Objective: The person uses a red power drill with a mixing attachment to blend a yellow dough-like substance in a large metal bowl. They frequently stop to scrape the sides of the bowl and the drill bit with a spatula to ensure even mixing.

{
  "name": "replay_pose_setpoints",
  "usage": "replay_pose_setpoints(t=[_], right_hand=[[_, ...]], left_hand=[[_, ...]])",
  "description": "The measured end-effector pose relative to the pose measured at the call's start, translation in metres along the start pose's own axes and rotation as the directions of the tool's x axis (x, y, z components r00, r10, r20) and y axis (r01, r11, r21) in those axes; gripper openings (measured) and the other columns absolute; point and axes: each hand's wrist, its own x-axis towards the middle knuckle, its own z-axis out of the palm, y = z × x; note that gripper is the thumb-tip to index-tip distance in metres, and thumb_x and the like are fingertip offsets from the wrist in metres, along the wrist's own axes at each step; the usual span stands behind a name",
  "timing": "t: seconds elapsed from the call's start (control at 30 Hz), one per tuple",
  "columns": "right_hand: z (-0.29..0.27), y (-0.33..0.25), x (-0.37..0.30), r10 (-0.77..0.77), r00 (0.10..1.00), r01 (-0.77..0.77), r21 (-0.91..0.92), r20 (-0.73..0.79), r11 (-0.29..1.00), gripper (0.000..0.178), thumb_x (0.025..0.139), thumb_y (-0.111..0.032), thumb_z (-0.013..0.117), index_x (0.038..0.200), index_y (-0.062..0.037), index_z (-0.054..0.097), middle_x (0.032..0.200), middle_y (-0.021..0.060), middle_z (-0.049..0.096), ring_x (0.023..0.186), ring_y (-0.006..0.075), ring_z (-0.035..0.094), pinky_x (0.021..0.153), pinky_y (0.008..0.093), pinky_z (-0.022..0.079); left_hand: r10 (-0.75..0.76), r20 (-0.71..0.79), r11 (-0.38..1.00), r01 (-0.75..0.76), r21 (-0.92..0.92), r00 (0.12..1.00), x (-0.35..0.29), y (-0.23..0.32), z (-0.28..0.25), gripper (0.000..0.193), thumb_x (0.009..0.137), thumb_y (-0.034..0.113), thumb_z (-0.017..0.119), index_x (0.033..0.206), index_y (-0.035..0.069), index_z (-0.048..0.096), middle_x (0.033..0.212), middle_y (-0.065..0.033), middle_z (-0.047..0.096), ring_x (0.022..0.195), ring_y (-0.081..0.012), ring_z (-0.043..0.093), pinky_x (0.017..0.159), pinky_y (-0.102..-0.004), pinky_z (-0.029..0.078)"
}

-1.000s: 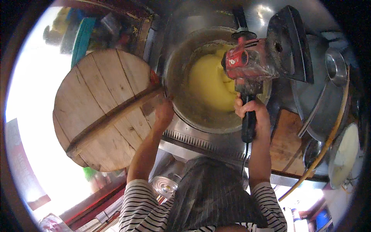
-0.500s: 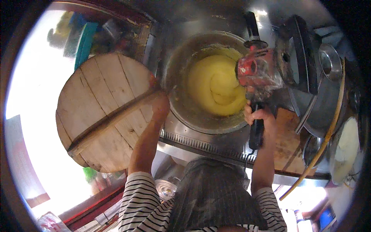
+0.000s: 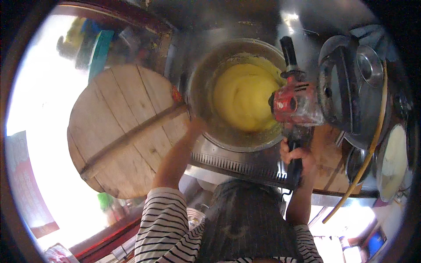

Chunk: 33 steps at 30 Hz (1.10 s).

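Note:
My right hand (image 3: 299, 154) is wrapped round the black rear handle of a red power drill (image 3: 294, 104), caked with pale residue. The drill's front points into a deep metal pot (image 3: 202, 116), over thick yellow batter (image 3: 245, 94) with a swirled surface; any attachment below it is hidden. At the pot's left wall is my left hand (image 3: 198, 126), smeared, its fingers not distinguishable. A round plank lid (image 3: 127, 109) with a wooden bar handle lies left of the pot, beside my left forearm.
On the right are a dark-framed metal piece (image 3: 344, 90), a small metal bowl (image 3: 369, 65), a yellow stick (image 3: 372, 151) and a dish of pale stuff (image 3: 394, 160). A slotted metal strip (image 3: 237, 166) runs along the counter's near edge. A wooden board (image 3: 329, 162) lies right of my right hand.
My left hand has left the lid's bar handle and moved right to the pot's side. The drill has shifted slightly right and down in the picture, and the batter's swirl looks different.

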Motion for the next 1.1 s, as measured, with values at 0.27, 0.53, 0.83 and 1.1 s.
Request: replay_pose_setpoints(t=[0.27, 0.53, 0.83, 1.1], right_hand=[[0.003, 0.012, 0.016, 0.065, 0.998, -0.060, 0.212, -0.018, 0.975, 0.042, 0.060, -0.002, 0.058, 0.101, -0.0021, 0.048, 0.077, 0.0066, 0.052, 0.060, 0.0161, 0.049, 0.055, 0.0258, 0.041], [-0.002, 0.024, 0.075, 0.104, 0.987, -0.137, 0.314, 0.119, 0.940, 0.040, 0.061, -0.002, 0.057, 0.100, -0.0021, 0.047, 0.079, 0.0059, 0.051, 0.058, 0.0153, 0.047, 0.052, 0.0255, 0.040], [0.016, -0.004, 0.108, 0.064, 0.994, -0.073, 0.103, 0.088, 0.992, 0.038, 0.062, -0.005, 0.058, 0.099, -0.0028, 0.049, 0.077, 0.0043, 0.052, 0.059, 0.0138, 0.047, 0.053, 0.0247, 0.041], [0.015, -0.017, 0.091, -0.020, 1.000, 0.020, -0.042, 0.007, 0.999, 0.041, 0.059, -0.006, 0.061, 0.099, -0.0030, 0.051, 0.078, 0.0054, 0.056, 0.060, 0.0157, 0.052, 0.054, 0.0264, 0.043]], left_hand=[[0.464, 0.660, 0.054, 0.725, -0.687, 0.591, -0.056, 0.074, -0.107, 0.025, 0.087, 0.032, 0.051, 0.077, 0.009, 0.056, 0.054, -0.0010, 0.049, 0.043, -0.0114, 0.045, 0.037, -0.0238, 0.035], [-0.288, -0.024, 0.310, 0.070, -0.948, 0.957, -0.131, 0.080, -0.156, 0.018, 0.089, 0.022, 0.051, 0.092, 0.005, 0.046, 0.062, -0.0068, 0.053, 0.049, -0.0222, 0.049, 0.045, -0.0315, 0.040], [-0.253, -0.031, 0.957, 0.246, -0.155, 0.967, -0.128, 0.126, -0.122, 0.028, 0.077, 0.007, 0.051, 0.105, 0.003, 0.050, 0.094, -0.0149, 0.055, 0.083, -0.0306, 0.058, 0.065, -0.0386, 0.051], [-0.255, -0.218, 0.710, 0.030, -0.704, 0.942, -0.149, 0.099, -0.123, 0.042, 0.080, 0.003, 0.043, 0.122, 0.009, 0.045, 0.095, -0.0178, 0.054, 0.082, -0.0351, 0.055, 0.068, -0.0446, 0.049]])
